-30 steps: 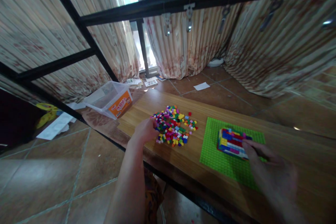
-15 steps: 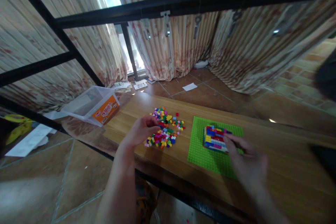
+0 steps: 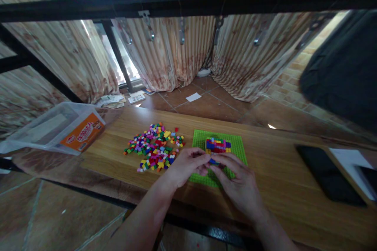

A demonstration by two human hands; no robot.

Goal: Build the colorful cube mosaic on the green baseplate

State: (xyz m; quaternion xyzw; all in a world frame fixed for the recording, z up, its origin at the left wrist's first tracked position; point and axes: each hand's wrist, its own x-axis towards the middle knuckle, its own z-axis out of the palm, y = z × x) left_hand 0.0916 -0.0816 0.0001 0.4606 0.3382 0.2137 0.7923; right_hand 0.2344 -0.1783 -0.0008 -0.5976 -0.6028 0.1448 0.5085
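A green baseplate [image 3: 198,140] lies on the wooden table [image 3: 273,164] with a multicoloured brick block [image 3: 218,145] built on it. A heap of small loose coloured bricks [image 3: 154,147] sits left of the plate. My left hand [image 3: 188,164] and my right hand [image 3: 235,176] meet over the near part of the plate, just in front of the block. Their fingertips are pinched together around a small blue brick [image 3: 214,161]. I cannot tell which hand carries it.
A clear plastic tub with an orange label [image 3: 59,129] lies at the table's left end. A dark tablet [image 3: 326,174] and a framed board [image 3: 350,164] lie at the right. A black metal bar [image 3: 188,2] crosses overhead. Curtains hang behind; papers lie on the tiled floor.
My left hand left the loose brick heap and moved right to the baseplate. My right hand drew back from the block's side to meet it. The view swung rightwards.
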